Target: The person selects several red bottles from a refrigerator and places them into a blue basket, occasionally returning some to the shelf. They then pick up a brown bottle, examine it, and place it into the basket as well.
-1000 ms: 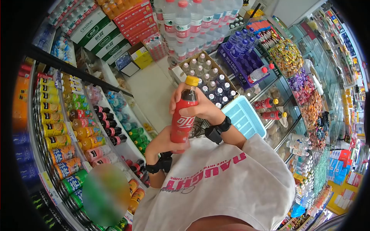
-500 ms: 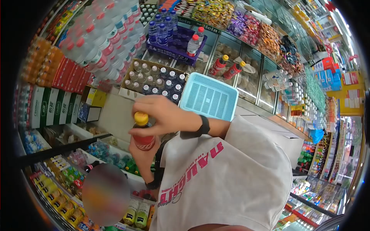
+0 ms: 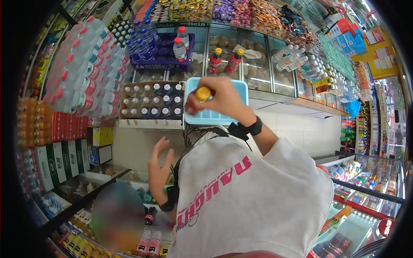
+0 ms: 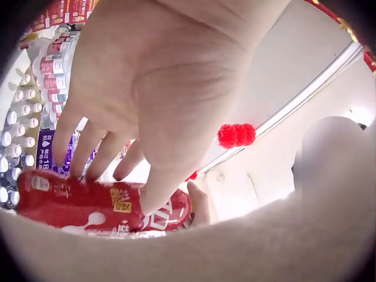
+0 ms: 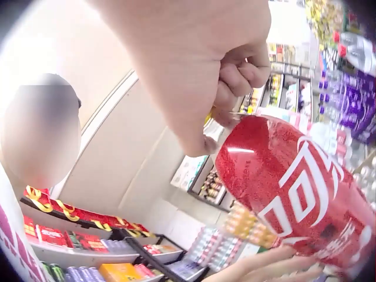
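Observation:
My right hand (image 3: 223,98) grips a red cola bottle (image 3: 192,105) near its yellow cap, over the light blue plastic basket (image 3: 213,116) in the head view. The white lettering on the bottle's label (image 5: 305,182) shows large in the right wrist view, below the curled fingers of that hand. Lower left of the bottle, my left hand (image 3: 158,168) is held with its fingers spread and nothing in them. From the left wrist, its straight fingers overlap the bottle's red label (image 4: 76,202).
Left of the basket sits a carton of small bottles (image 3: 151,124). Behind are a purple carton (image 3: 161,66) and a glass counter with two yellow-capped red bottles (image 3: 233,63). Wrapped water bottles (image 3: 81,73) rise at the left; a drinks shelf (image 3: 150,241) lies below.
Both hands were around the bottle; the left hand has let go. The right hand has carried the bottle over to the basket. The view has swung from the drinks shelf toward the counter.

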A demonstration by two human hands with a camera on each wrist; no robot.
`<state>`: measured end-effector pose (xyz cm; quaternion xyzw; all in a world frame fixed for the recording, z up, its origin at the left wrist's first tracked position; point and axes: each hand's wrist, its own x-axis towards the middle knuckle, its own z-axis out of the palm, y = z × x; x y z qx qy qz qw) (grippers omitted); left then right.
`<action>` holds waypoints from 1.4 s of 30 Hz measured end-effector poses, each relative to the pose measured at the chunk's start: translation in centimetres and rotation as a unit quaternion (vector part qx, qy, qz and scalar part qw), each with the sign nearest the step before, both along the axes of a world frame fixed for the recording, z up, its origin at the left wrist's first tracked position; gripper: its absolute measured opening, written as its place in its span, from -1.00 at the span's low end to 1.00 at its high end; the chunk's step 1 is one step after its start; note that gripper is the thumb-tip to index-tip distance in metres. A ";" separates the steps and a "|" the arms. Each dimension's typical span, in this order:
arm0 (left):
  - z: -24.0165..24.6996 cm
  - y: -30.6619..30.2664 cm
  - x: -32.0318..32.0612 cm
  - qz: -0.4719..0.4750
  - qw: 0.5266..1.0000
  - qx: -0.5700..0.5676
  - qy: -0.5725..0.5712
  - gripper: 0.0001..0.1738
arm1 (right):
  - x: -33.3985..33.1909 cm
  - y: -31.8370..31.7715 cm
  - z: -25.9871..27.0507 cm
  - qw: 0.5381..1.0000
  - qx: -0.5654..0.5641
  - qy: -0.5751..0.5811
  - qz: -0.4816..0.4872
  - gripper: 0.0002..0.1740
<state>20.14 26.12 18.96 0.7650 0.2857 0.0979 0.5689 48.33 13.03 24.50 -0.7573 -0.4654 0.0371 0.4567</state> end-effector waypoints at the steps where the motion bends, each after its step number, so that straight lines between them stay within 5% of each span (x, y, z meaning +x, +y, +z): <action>1: -0.2 0.6 -0.3 -0.005 1.000 0.003 0.003 -0.53 | 1.1 -0.9 -0.2 0.999 -0.003 -0.021 -0.042 -0.63; 13: -2.3 3.9 -3.2 0.082 0.995 0.009 0.057 -0.58 | 17.1 -10.5 -10.0 0.909 0.009 0.014 -0.416 -0.59; 20: -3.0 3.4 -3.9 0.121 0.990 0.005 0.076 -0.58 | 26.8 -15.0 -22.5 0.884 0.028 0.055 -0.462 -0.67; 33: -4.5 3.4 -5.2 0.172 0.980 0.001 0.095 -0.61 | 33.6 -16.8 -28.7 0.864 0.049 0.159 -0.475 -0.50; 42: -4.3 3.1 -4.6 0.156 0.980 0.009 0.124 -0.58 | 31.2 -16.2 -25.7 0.887 -0.080 0.004 -0.455 -0.44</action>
